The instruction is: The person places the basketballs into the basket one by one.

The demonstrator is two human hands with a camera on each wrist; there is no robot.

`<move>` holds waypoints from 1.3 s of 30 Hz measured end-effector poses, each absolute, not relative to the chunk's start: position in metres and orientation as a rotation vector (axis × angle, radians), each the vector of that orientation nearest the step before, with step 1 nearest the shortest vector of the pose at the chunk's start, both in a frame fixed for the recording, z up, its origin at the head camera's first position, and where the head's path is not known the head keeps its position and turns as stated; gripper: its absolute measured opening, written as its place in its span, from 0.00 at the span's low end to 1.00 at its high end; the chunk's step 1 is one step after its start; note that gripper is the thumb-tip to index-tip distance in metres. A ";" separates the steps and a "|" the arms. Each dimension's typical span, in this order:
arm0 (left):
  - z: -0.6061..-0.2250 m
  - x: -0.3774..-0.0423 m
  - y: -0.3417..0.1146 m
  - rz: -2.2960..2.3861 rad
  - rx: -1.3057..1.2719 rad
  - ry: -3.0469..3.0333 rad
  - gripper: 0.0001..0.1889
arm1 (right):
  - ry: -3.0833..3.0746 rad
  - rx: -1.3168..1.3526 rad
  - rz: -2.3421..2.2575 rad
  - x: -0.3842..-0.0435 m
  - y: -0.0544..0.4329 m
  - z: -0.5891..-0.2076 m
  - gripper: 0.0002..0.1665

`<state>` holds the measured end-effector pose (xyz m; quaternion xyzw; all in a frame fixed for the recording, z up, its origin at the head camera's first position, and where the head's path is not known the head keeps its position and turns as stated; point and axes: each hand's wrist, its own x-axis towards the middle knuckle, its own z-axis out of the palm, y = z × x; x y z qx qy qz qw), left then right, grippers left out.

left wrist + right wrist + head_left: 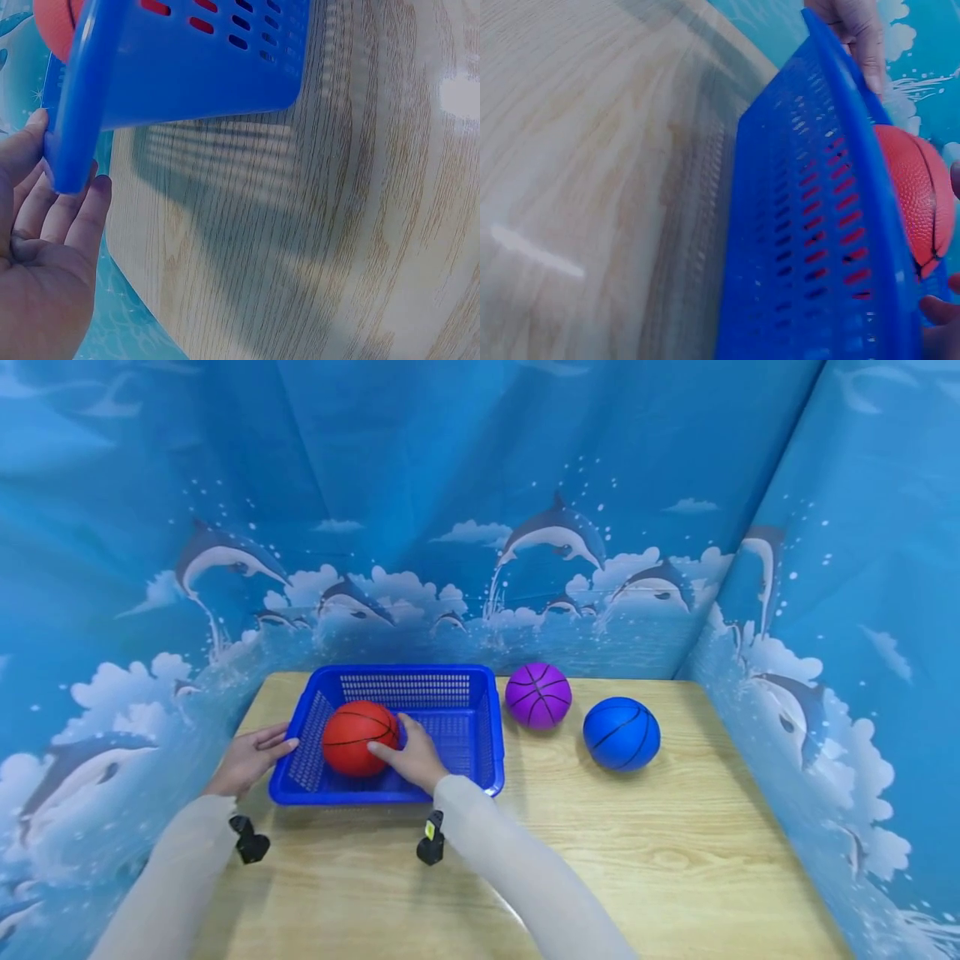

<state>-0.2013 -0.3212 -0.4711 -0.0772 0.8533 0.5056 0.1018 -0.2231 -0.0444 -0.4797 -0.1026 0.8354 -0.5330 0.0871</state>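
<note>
In my head view, the right hand [416,756] holds the red ball [351,742] inside the left part of the blue basket [352,797]; a purple ball [538,696] and a blue ball [622,734] sit right of it on the table [675,860]. My left wrist view shows the left hand [52,255] pinching the basket's rim. In my right wrist view, red shows through the basket's slots.

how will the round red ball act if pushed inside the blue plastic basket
The round red black-lined ball would probably roll, being spherical. The blue perforated plastic basket around it should likely stop it. Its pebbled surface suggests it may not be slippery.
</note>
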 end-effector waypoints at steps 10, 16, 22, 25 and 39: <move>-0.470 -0.203 -0.321 1.460 -0.269 2.511 0.41 | 2.469 -0.342 -1.586 -0.230 -0.007 -0.451 0.47; -0.470 -0.203 -0.321 1.442 -0.286 2.517 0.41 | 2.535 -0.391 -1.580 -0.233 0.025 -0.439 0.47; -0.470 -0.202 -0.321 1.445 -0.269 2.534 0.39 | 2.639 -0.411 -1.558 -0.234 0.064 -0.428 0.49; -0.469 -0.202 -0.320 1.443 -0.253 2.544 0.39 | 2.656 -0.395 -1.589 -0.234 0.086 -0.425 0.48; -0.472 -0.202 -0.320 1.455 -0.242 2.563 0.39 | 2.707 -0.028 -1.585 -0.230 0.194 -0.428 0.49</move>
